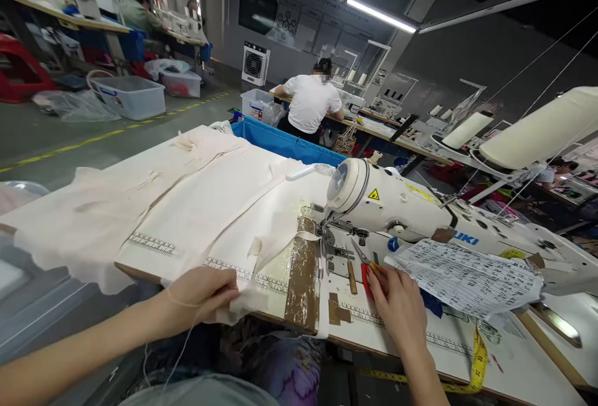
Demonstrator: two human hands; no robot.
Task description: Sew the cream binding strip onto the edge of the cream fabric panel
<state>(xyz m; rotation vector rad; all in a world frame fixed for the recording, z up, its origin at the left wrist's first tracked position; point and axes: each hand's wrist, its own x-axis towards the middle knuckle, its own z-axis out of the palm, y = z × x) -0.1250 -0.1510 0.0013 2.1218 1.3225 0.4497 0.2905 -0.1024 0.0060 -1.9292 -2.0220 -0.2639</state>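
My left hand (203, 297) is closed in a pinch on a pale strip of thin fabric (273, 253) at the table's front edge. From there the strip runs up toward the needle area of a white sewing machine (387, 200). A loose thread hangs around my left wrist. My right hand (399, 303) rests on the machine bed with its fingers curled on the red handle of scissors (365, 278), whose blades point away from me. Just left of them lies a small tool with a wooden handle (352, 277). Thin cream fabric (107, 207) spreads over the table's left side.
A printed paper sheet (462, 272) leans against the machine. A yellow tape measure (479, 359) hangs at the front right edge. Thread cones (537, 129) stand at the right. Behind the table are a blue bin (289, 141) and a seated person in white (311, 104).
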